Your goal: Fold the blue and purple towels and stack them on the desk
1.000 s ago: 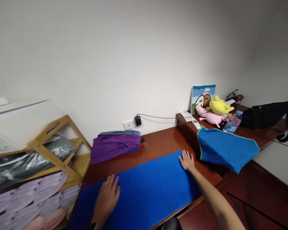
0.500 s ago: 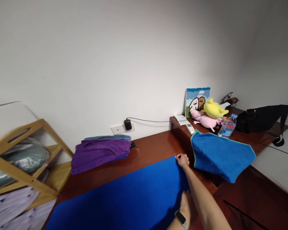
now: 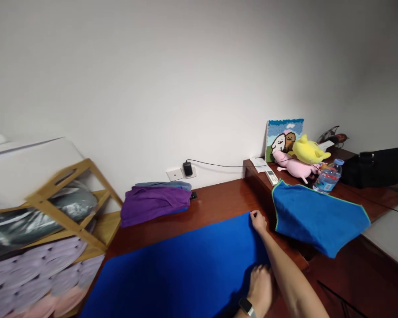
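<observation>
A large blue cloth [image 3: 185,265] lies spread over the reddish-brown desk. At its far right corner my right hand [image 3: 258,221] pinches the edge between thumb and fingers. Nearer to me, my left hand [image 3: 261,285], with a watch [image 3: 246,304] on its wrist, is closed at the cloth's right side; its fingertips are partly hidden. My right forearm passes just right of the left hand. A second blue cloth [image 3: 318,214] with a green border drapes over the raised shelf to the right.
Folded purple cloth [image 3: 157,205] lies at the back by a plugged-in charger [image 3: 187,168]. On the raised shelf [image 3: 252,171] are a remote [image 3: 271,178], plush toys [image 3: 307,152], a bottle [image 3: 328,177] and a black bag [image 3: 374,168]. A wooden rack [image 3: 101,229] stands left.
The view has swung left, so everything sits further right. My left hand has come up slightly along the cloth's right side, its knuckles showing more. My right hand still pinches the corner.
</observation>
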`<state>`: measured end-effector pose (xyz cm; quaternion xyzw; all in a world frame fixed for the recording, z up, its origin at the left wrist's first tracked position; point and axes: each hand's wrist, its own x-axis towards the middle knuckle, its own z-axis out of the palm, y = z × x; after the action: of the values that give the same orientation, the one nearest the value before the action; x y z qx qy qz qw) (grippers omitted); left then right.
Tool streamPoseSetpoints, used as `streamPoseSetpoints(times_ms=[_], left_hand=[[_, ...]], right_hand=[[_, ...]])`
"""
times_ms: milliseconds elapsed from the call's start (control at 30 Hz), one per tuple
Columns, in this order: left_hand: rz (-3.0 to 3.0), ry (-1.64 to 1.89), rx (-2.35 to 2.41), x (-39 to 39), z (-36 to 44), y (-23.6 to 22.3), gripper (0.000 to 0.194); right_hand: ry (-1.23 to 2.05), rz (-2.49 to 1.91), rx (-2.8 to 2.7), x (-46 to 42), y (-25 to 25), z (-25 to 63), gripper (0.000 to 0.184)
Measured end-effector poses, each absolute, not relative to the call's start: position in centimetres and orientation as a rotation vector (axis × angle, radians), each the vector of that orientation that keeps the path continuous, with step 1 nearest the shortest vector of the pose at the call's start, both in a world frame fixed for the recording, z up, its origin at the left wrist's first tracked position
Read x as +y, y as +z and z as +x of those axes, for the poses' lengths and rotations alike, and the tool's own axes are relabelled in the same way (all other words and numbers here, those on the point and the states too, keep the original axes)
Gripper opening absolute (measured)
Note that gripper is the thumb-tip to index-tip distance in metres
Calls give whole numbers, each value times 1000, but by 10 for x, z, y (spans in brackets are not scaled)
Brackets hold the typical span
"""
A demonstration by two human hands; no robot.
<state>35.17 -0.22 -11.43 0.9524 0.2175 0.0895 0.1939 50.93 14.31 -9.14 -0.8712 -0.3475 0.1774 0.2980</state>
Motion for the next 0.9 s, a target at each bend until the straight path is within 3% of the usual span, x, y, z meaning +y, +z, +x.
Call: streamPoseSetpoints(times_ms=[200,400,533,667,800,900], left_hand=[[2350,442,1196,-7,276,-66,14],[2079,1096,1431,1,127,-28,12],[1994,1298,1498,-5,17,-15,20],[1882,1352,1643,-18,-75,-22,28],[1732,1291,1979,-27,-142,-56,26],[1628,1190,2205,-29,-176,-87,24]], right_hand=[[512,-2090,-1124,155,-38,469,29],[647,-1904,-1364,197,18,366,21],[695,-1789,-1572,232,41,255,21],[680,-1690,-1809,264,44,122,18],[711,-1637,-2069,276,20,4,9],[737,-1574,-2259,271,-9,-49,19]])
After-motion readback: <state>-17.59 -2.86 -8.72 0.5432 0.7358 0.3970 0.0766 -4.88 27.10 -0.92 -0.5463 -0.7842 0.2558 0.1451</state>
